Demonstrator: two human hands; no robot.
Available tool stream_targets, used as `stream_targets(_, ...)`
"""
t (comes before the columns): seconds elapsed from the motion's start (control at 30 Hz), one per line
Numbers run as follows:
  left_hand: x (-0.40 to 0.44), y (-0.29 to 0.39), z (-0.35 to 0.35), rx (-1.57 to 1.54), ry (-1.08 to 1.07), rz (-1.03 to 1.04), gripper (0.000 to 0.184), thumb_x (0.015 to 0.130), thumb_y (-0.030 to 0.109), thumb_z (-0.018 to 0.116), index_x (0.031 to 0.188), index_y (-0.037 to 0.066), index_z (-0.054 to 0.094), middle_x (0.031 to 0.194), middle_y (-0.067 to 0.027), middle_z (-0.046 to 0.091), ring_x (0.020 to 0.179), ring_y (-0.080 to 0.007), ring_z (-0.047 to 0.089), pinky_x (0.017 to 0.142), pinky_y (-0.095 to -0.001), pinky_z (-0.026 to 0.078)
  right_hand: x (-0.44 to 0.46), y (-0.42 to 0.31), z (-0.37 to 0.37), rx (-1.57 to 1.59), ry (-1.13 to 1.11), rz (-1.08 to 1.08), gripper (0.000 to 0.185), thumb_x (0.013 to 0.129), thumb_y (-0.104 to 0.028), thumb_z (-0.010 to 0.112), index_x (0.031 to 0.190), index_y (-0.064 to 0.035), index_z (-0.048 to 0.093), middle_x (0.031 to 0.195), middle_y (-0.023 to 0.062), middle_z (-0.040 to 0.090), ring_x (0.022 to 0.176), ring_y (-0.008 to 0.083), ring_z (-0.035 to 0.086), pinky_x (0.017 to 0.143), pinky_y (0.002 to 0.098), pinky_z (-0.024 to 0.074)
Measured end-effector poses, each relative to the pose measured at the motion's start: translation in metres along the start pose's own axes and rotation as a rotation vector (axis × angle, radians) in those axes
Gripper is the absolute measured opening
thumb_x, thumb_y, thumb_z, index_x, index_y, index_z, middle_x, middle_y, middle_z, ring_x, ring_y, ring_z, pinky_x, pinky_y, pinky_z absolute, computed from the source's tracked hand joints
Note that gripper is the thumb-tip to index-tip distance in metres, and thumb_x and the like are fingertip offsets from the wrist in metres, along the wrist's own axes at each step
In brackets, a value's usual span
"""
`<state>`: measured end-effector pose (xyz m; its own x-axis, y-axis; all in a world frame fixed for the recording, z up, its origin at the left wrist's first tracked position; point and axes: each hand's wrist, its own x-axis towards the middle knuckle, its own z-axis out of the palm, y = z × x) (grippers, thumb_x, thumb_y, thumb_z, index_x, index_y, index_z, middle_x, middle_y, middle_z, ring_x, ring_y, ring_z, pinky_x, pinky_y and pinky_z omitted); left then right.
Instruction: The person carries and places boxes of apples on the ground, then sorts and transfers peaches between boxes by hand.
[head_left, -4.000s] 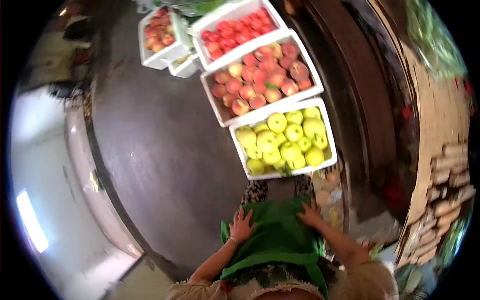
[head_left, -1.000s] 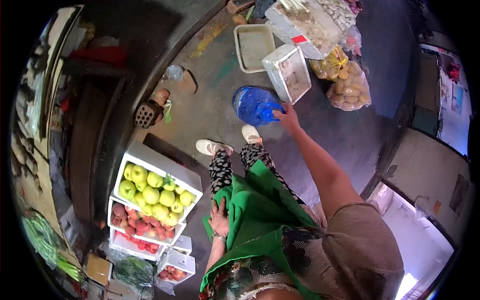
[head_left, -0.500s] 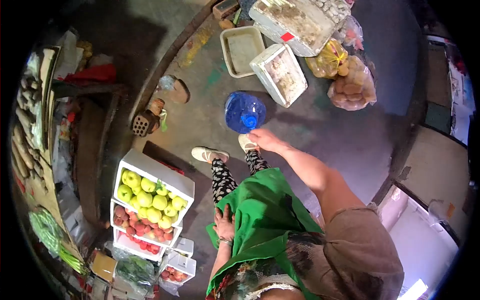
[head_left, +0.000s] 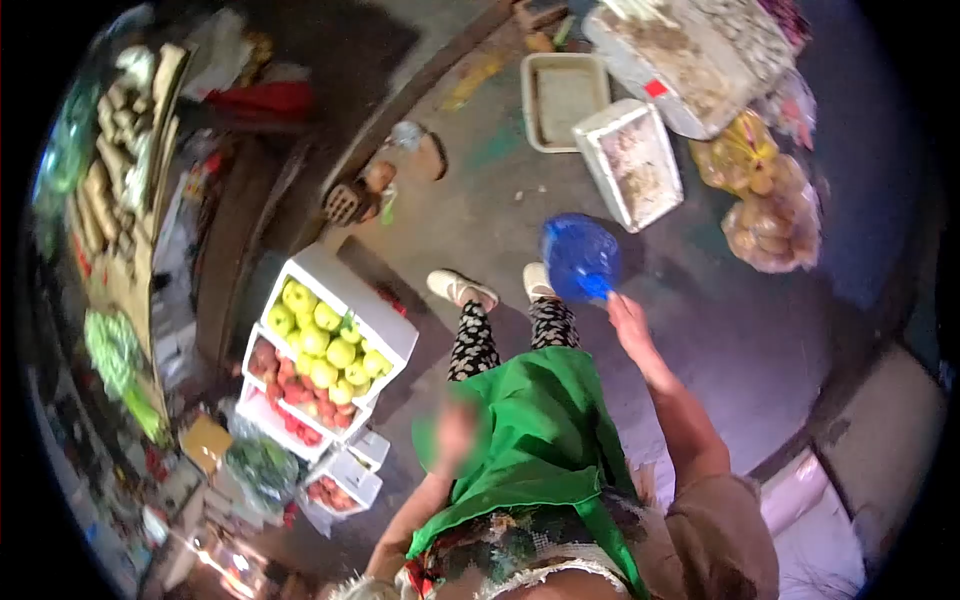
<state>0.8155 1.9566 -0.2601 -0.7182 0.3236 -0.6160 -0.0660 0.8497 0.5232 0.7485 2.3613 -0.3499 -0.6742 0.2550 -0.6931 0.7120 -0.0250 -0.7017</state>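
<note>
Jug of translucent blue plastic is located just ahead of the person's feet, close to the right white shoe and slightly outward of it. Whether its base bears on the grey concrete floor or hangs above it cannot be determined. Its neck and blue plastic handle point back toward the wearer.

Right hand: fingers drawn together and closed at the handle, arm extended low. The exact placement of fingers and thumb is hidden. In the inspector's judgement, a full wrap of the fingers would serve better than a fingertip hold, since an off-centre grip would let the body swing. The wrist should be kept in line with the forearm, and the load close to the leg but outward of the shoe.

Left hand: at the green cloth apron, with no object seen in it. Motion blur prevents a finding on whether its fingers are spread or pressed together.

Surroundings: beyond the jug and apart from it stands an open white foam box with a soiled interior; a shallow cream plastic tray lies farther off. To the left, a white foam crate holds yellow-green apples. Wide swings toward the open box are best avoided; a slow, level movement is advised.
</note>
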Motion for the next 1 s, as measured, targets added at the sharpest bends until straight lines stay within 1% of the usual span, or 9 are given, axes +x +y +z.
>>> stream_targets(0.2,-0.010,-0.048,0.050,0.151,0.127,0.131,0.043,0.087,0.016,0.059,0.127,0.003,0.055,0.128,-0.0208,0.053,0.120,-0.0388,0.049,0.098,-0.0483,0.042,-0.068,0.069,-0.044,-0.187,0.004,0.054,0.039,0.100,-0.033,0.049,0.069,-0.0090,0.047,0.062,-0.0057,0.038,0.057,0.0068,0.033,0.051,0.0288,0.0261)
stream_targets(0.3,0.009,-0.007,0.018,0.352,0.047,0.119,0.041,0.091,0.017,0.056,0.130,0.003,0.052,0.128,-0.0172,0.053,0.121,-0.0327,0.050,0.099,-0.0436,0.042,-0.097,0.099,-0.069,-0.117,0.008,0.080,0.037,0.098,-0.034,0.049,0.071,-0.0072,0.049,0.063,-0.0035,0.039,0.061,0.0092,0.036,0.053,0.0315,0.0295)
stream_targets(0.37,0.017,0.018,-0.004,0.289,0.099,0.166,0.044,0.098,0.022,0.049,0.139,0.004,0.043,0.135,-0.0127,0.048,0.125,-0.0250,0.047,0.109,-0.0386,0.034,-0.107,0.159,-0.085,-0.377,-0.053,0.225,0.041,0.097,-0.033,0.049,0.078,0.0022,0.057,0.065,0.0156,0.055,0.062,0.0281,0.051,0.058,0.0435,0.0380)
stream_targets(0.43,0.007,-0.025,0.021,0.140,-0.027,0.166,0.042,0.100,0.021,0.045,0.139,0.005,0.044,0.133,-0.0125,0.050,0.122,-0.0239,0.050,0.104,-0.0370,0.039,-0.120,0.186,-0.092,-0.451,-0.026,0.112,0.040,0.098,-0.033,0.048,0.082,0.0024,0.060,0.069,0.0183,0.060,0.065,0.0318,0.056,0.060,0.0450,0.0405)
stream_targets(0.73,0.039,-0.039,0.072,1.097,0.360,0.391,0.039,0.101,0.018,0.038,0.135,0.001,0.045,0.125,-0.0135,0.053,0.114,-0.0255,0.053,0.100,-0.0358,0.043,-0.110,0.170,-0.080,-0.561,-0.086,0.195,0.037,0.095,-0.033,0.051,0.081,-0.0010,0.063,0.074,0.0164,0.063,0.072,0.0319,0.061,0.067,0.0420,0.0463)
stream_targets(0.77,0.038,-0.024,0.056,0.545,0.206,0.367,0.042,0.100,0.019,0.038,0.136,-0.001,0.043,0.127,-0.0166,0.052,0.116,-0.0288,0.053,0.102,-0.0395,0.042,-0.107,0.174,-0.077,-0.548,-0.064,0.215,0.036,0.094,-0.033,0.052,0.082,-0.0012,0.064,0.074,0.0166,0.064,0.074,0.0321,0.063,0.067,0.0422,0.0471)
stream_targets(0.83,0.044,-0.027,0.056,0.813,0.351,0.497,0.044,0.099,0.020,0.038,0.137,-0.002,0.043,0.130,-0.0191,0.051,0.118,-0.0314,0.051,0.105,-0.0428,0.040,-0.105,0.153,-0.076,-0.522,-0.124,0.269,0.034,0.093,-0.031,0.053,0.085,-0.0008,0.065,0.077,0.0170,0.066,0.075,0.0313,0.065,0.068,0.0433,0.0483)
stream_targets(0.87,0.044,-0.028,0.051,0.509,0.213,0.433,0.045,0.098,0.022,0.039,0.137,-0.001,0.043,0.131,-0.0197,0.050,0.118,-0.0314,0.051,0.106,-0.0436,0.039,-0.107,0.167,-0.081,-0.537,-0.130,0.305,0.032,0.093,-0.030,0.054,0.087,-0.0007,0.065,0.078,0.0170,0.067,0.076,0.0320,0.066,0.068,0.0434,0.0488)
stream_targets(1.0,0.056,-0.009,0.009,0.305,0.087,0.370,0.043,0.097,0.022,0.041,0.133,0.001,0.047,0.126,-0.0186,0.053,0.113,-0.0316,0.054,0.101,-0.0442,0.042,-0.102,0.195,-0.092,-0.464,-0.170,0.471,0.032,0.087,-0.030,0.061,0.102,-0.0015,0.065,0.089,0.0173,0.070,0.086,0.0336,0.067,0.075,0.0426,0.0510)
